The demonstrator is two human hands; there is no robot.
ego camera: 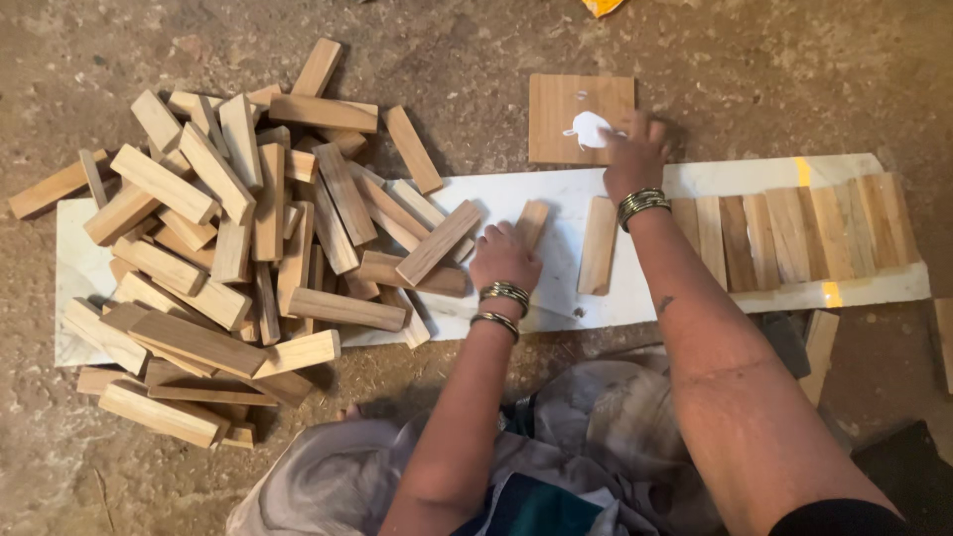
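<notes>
A long white flat board [556,298] lies across the dirt floor as a work surface. On its left end sprawls a loose heap of pale rectangular wooden blocks [228,248], within easy reach. At its right end a tight row of upright-laid wooden slats [794,233] sits edge to edge, one slat [599,245] apart from it. Behind, a square brown wooden tile [561,114] carries a blob of white glue [588,129]. The right hand [635,154] dips its fingers there; whether it holds anything I cannot tell. The left hand [504,258] grasps a single small wooden block [532,220] beside the heap.
</notes>
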